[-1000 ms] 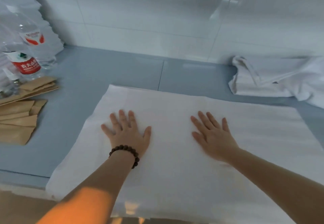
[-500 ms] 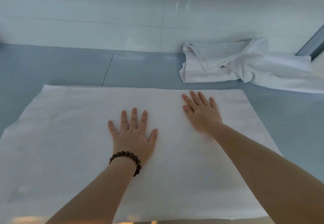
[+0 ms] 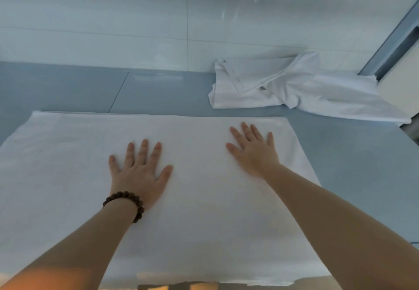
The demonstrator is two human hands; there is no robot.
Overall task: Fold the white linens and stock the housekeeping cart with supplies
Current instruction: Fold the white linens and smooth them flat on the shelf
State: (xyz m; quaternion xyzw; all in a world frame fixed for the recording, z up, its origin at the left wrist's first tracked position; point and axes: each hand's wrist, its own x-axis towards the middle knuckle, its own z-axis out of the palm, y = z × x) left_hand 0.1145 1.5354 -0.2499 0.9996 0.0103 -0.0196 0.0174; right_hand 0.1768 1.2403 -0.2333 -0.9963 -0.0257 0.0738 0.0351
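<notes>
Glossy white wall tiles (image 3: 136,17) rise behind a blue-grey bench (image 3: 68,90), and a grey frame (image 3: 394,37) runs up the far right corner. One large white linen (image 3: 204,233) lies spread flat across the near part of the bench, its far edge straight and parallel to the wall, its near edge hanging just over the front of the bench. Both hands rest palm down on it, well apart from each other. The left hand (image 3: 140,174) has its fingers straight and fanned wide, thumb out to the side, with a dark beaded bracelet (image 3: 127,196) at the wrist. The right hand (image 3: 254,151) lies further back and nearer the cloth's right edge, fingers likewise straight and splayed, pressing the fabric flat. Neither hand pinches or grips anything. Behind the spread cloth, at the back right against the wall, a second white linen (image 3: 306,90) sits crumpled and loosely bunched, apart from the flat one.
</notes>
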